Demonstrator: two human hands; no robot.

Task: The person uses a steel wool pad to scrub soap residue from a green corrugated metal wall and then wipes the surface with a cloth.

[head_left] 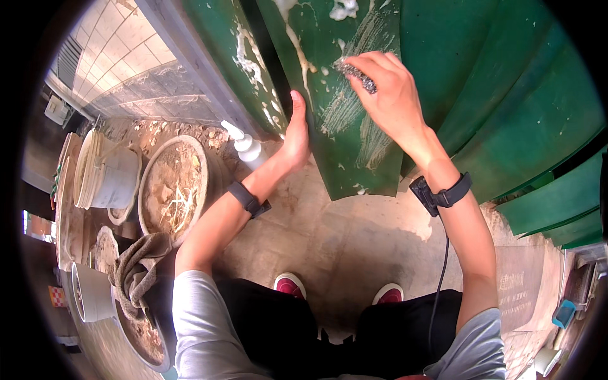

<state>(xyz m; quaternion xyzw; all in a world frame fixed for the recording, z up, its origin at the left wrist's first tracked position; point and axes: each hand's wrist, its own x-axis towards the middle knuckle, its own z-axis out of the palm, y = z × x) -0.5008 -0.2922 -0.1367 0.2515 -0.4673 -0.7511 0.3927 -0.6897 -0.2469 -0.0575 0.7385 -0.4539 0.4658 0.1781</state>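
Note:
A green hanging curtain strip (345, 142), streaked and blotched with white foam, hangs in front of me. A steel wool scrubber (361, 77) is pinched in my right hand (394, 95) and pressed against the foamy, scrubbed part of the strip. My left hand (296, 136) is at the strip's left edge, its thumb stretched upward; its fingers are hidden behind the strip, so their grip does not show. Below and left of that hand stands a white spray bottle (248, 149) on the floor.
More green strips (487, 82) hang to the right. On the left are a round tub of dry soil and straw (201, 183), stacked white buckets (104, 171), and a brown cloth (140, 269) draped over another pot. A grey post (196, 69) stands beside the tiled wall (130, 47).

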